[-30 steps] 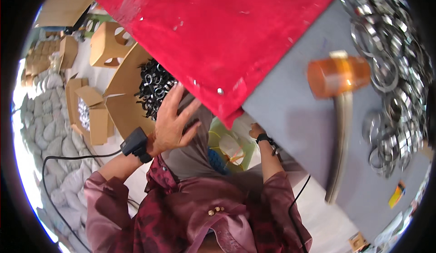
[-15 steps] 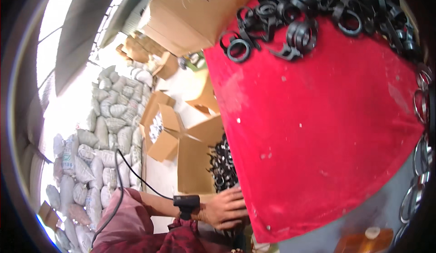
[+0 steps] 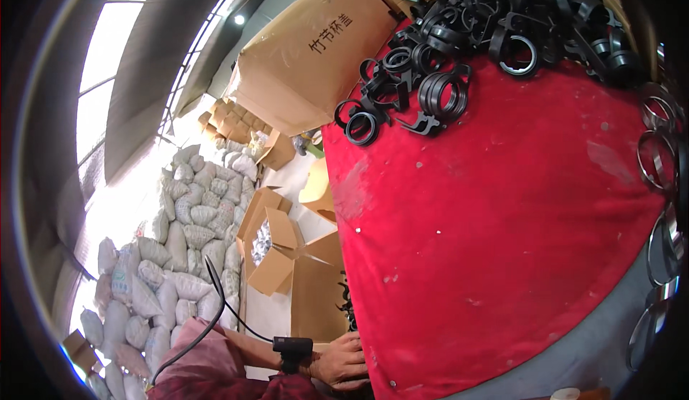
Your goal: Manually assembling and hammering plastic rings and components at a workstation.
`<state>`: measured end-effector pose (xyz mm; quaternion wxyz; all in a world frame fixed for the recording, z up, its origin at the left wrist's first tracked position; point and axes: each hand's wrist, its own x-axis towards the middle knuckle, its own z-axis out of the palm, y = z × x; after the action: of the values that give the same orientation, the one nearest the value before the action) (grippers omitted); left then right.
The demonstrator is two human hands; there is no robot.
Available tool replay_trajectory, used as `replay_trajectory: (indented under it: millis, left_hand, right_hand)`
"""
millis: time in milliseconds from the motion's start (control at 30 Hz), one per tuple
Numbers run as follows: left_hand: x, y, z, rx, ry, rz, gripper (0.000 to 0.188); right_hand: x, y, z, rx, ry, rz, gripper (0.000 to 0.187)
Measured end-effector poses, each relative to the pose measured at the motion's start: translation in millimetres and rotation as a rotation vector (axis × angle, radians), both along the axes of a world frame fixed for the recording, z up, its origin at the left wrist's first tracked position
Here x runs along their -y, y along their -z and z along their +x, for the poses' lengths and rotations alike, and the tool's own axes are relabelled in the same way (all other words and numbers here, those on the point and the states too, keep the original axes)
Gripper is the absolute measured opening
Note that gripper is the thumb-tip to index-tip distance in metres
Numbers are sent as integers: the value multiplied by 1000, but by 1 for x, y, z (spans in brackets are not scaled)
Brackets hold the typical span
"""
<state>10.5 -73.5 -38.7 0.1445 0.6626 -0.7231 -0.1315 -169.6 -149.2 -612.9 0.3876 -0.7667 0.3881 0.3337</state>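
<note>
My left hand [image 3: 340, 363] is low in the view, beside the left edge of the red cloth [image 3: 466, 271]. Its fingers point toward the cloth, stretched out and lying side by side; the tips are partly lost at the edge. I see nothing held in it. A black band with a small box-shaped device [image 3: 293, 345] is on the wrist, and a black cable runs from it. Just beyond the hand stands an open cardboard box [image 3: 316, 299] with black plastic parts [image 3: 347, 303] in it, mostly hidden by the table. My right hand is out of view.
Black ring-shaped clamp parts [image 3: 495, 12] are heaped at the cloth's far end, with a few [image 3: 441, 99] lying loose in front. A large carton [image 3: 301, 48] stands at the far left. Shiny metal rings [image 3: 657, 160] line the right edge. White sacks [image 3: 172, 256] are piled on the left.
The view has tilted, so the far carton and black parts sit lower and further left. My left hand shows lower in the picture, still by the cloth's edge. Less of the box's contents shows.
</note>
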Motion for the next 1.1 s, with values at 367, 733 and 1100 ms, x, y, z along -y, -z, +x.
replay_trajectory:
  millis: [367, 733, 1100]
  left_hand:
    - [0, 3, -12, 20, 22, -74, 39]
    - [-22, 14, -17, -156, -253, 57, 33]
    - [0, -1, -9, -18, -65, -14, 31]
  right_hand:
    - [-10, 1, 10, 12, 36, 20, 41]
    - [-20, -1, 9, 8, 42, 29, 39]
    - [-21, -7, -2, -10, 58, 13, 38]
